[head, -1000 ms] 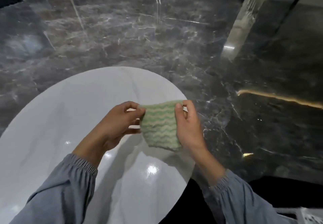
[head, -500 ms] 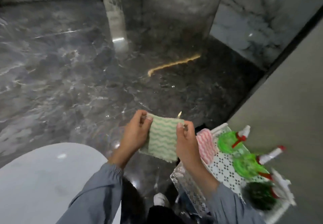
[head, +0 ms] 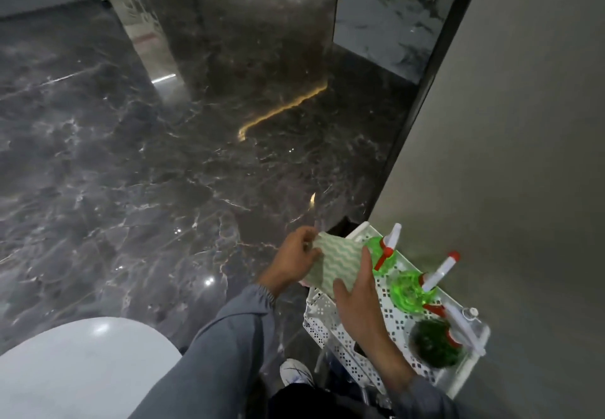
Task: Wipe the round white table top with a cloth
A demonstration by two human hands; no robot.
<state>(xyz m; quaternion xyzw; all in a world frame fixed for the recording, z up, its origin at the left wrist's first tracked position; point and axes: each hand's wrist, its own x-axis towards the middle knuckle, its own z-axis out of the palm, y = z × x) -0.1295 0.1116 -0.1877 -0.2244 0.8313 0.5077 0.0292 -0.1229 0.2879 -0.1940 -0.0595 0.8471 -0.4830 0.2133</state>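
The cloth (head: 335,263) is green and white with wavy stripes. It is up in the air, held over the near left corner of a white basket (head: 319,323). Half a second ago it hung up and down over the dark floor (head: 137,163), just left of the basket. Now it has moved right and lies flatter. One second ago it was over the table.

The left hand (head: 294,260) pinches the far left corner of the cloth with bent fingers. The right hand (head: 357,300) holds the right side, with its thumb on the near edge and its fingers lying long over the cloth. Both hands held it before too.

The round white table top (head: 82,372) is at the bottom left, well apart from the cloth.

The basket has little holes in it. Three green spray bottles (head: 411,289) with white and red tops stand in it. A pink cloth showed in the basket before. Now only a bit of pink peeks out under the green cloth.

A grey wall (head: 523,156) is on the right. A white shoe (head: 296,374) shows near the bottom.
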